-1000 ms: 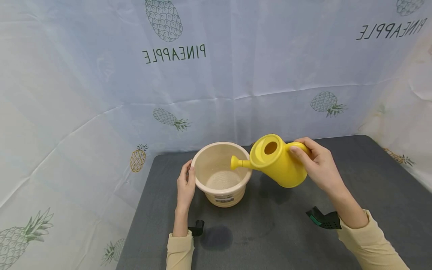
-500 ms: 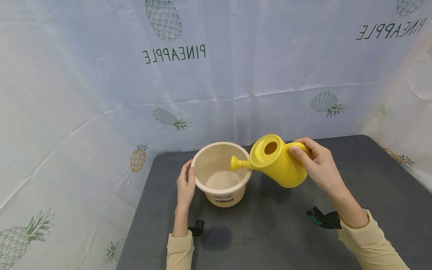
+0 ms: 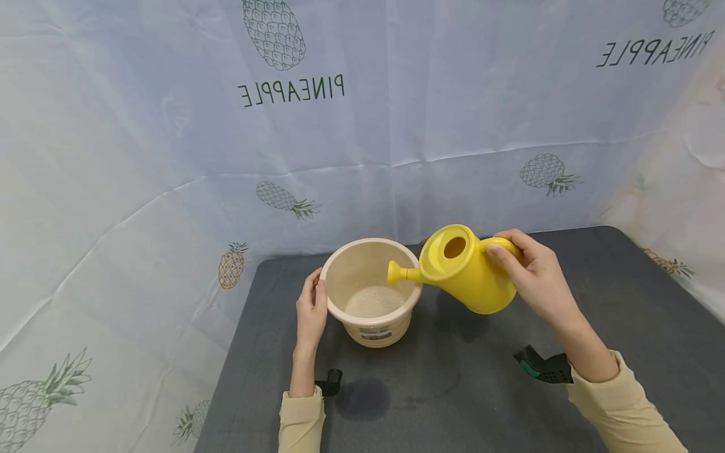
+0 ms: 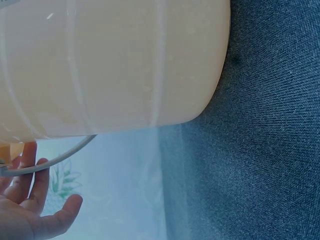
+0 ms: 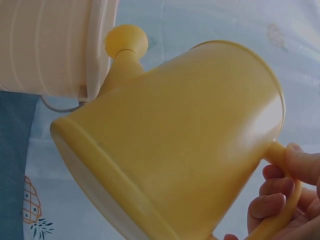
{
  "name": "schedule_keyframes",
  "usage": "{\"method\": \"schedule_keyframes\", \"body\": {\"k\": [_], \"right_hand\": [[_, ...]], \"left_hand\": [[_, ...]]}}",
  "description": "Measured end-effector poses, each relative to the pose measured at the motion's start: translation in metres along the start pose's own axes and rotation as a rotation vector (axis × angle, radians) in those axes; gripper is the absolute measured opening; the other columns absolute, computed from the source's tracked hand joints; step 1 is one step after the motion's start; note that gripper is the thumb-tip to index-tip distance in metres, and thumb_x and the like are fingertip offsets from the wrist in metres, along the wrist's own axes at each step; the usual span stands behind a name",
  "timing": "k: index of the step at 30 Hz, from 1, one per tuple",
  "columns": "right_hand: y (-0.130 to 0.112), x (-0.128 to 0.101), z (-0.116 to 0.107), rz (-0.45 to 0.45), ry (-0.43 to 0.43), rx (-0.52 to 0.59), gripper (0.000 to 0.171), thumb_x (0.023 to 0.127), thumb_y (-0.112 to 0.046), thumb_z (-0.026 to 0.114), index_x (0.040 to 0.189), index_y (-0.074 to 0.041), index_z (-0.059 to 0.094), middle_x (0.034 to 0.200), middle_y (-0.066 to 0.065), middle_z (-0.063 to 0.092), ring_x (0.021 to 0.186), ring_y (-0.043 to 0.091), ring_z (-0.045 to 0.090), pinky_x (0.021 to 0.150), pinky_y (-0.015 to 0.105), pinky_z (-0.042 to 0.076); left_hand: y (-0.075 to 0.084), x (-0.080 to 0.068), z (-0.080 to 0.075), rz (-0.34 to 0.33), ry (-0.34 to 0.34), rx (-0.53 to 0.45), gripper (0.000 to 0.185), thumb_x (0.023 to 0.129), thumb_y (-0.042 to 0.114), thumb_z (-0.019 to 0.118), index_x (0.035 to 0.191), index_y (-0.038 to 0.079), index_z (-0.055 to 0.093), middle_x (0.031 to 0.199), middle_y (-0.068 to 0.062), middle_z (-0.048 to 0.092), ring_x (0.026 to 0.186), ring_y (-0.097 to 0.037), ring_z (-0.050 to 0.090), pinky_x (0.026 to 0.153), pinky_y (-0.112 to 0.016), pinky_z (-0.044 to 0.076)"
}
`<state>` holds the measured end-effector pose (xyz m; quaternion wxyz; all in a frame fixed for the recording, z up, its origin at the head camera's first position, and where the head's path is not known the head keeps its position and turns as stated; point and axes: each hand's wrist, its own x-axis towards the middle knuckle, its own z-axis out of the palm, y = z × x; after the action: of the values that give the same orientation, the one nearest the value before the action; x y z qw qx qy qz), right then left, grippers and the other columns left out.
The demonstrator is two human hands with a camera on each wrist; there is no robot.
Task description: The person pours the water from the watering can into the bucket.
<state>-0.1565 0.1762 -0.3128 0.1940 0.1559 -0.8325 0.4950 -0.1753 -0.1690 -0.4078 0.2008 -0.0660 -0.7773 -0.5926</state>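
Pineapple-print curtain behind the bucket, the biggest thing in sight; dark tabletop beneath. Bucket upright on the tabletop, mouth up; best kept from sliding or tipping, I'd judge, so a light, even touch on its side should do. Inside: pale walls and a whitish, speckled bottom; possibly a shallow layer of clear liquid, cannot be sure. Can, yellow, held up just right of the bucket and tilted towards it. Step looks like pouring; a slow, steady tilt should serve, the can's body clear of the bucket's rim. Its round top hole shows only a shaded inner wall; level of any contents not visible. Right hand, right of the bucket beyond the can, clamped on the can's handle, fingers wrapped round, thumb on top; the tilt is best governed from this wrist. Left hand against the bucket's left side near the rim, fingers apart and laid along it rather than wrapped round. Rose over the bucket's mouth, inside its right rim; worth keeping well inward so drips land within. No stream seen leaving it.
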Motion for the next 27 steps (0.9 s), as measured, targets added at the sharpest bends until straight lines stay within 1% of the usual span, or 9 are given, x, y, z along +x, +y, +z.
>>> {"method": "schedule_keyframes", "body": {"k": [5, 11, 18, 27], "right_hand": [[0.0003, 0.0002, -0.0003, 0.003, -0.002, -0.005, 0.015, 0.094, -0.013, 0.057, 0.106, -0.005, 0.061, 0.086, 0.005, 0.056, 0.070, 0.015, 0.048, 0.060, 0.020, 0.040], [0.0004, 0.0001, -0.0008, 0.007, -0.005, -0.003, 0.015, 0.094, -0.013, 0.056, 0.106, -0.006, 0.061, 0.087, 0.005, 0.056, 0.070, 0.015, 0.048, 0.060, 0.020, 0.040], [-0.0003, 0.0001, -0.0011, 0.001, -0.007, -0.001, 0.014, 0.094, -0.013, 0.056, 0.105, -0.005, 0.060, 0.085, 0.006, 0.055, 0.069, 0.016, 0.048, 0.059, 0.021, 0.039], [-0.0005, -0.0001, -0.0013, 0.005, -0.010, -0.007, 0.015, 0.094, -0.014, 0.056, 0.106, -0.005, 0.060, 0.086, 0.005, 0.055, 0.070, 0.015, 0.048, 0.059, 0.020, 0.039]], "left_hand": [[0.0001, 0.0001, -0.0002, 0.001, -0.002, 0.001, 0.037, 0.100, 0.012, 0.041, 0.133, -0.005, 0.045, 0.123, -0.026, 0.052, 0.096, -0.044, 0.058, 0.067, -0.019, 0.047], [0.0002, -0.0003, -0.0001, 0.002, -0.008, -0.006, 0.037, 0.100, 0.011, 0.041, 0.133, -0.006, 0.044, 0.125, -0.026, 0.051, 0.103, -0.042, 0.056, 0.071, -0.017, 0.046], [0.0011, -0.0006, 0.0001, -0.002, -0.001, -0.005, 0.037, 0.100, 0.012, 0.041, 0.133, -0.006, 0.044, 0.124, -0.027, 0.052, 0.097, -0.045, 0.057, 0.068, -0.018, 0.047], [0.0013, -0.0005, 0.0000, 0.001, 0.001, 0.003, 0.037, 0.100, 0.011, 0.041, 0.133, -0.005, 0.045, 0.124, -0.026, 0.052, 0.100, -0.043, 0.057, 0.070, -0.021, 0.048]]}}
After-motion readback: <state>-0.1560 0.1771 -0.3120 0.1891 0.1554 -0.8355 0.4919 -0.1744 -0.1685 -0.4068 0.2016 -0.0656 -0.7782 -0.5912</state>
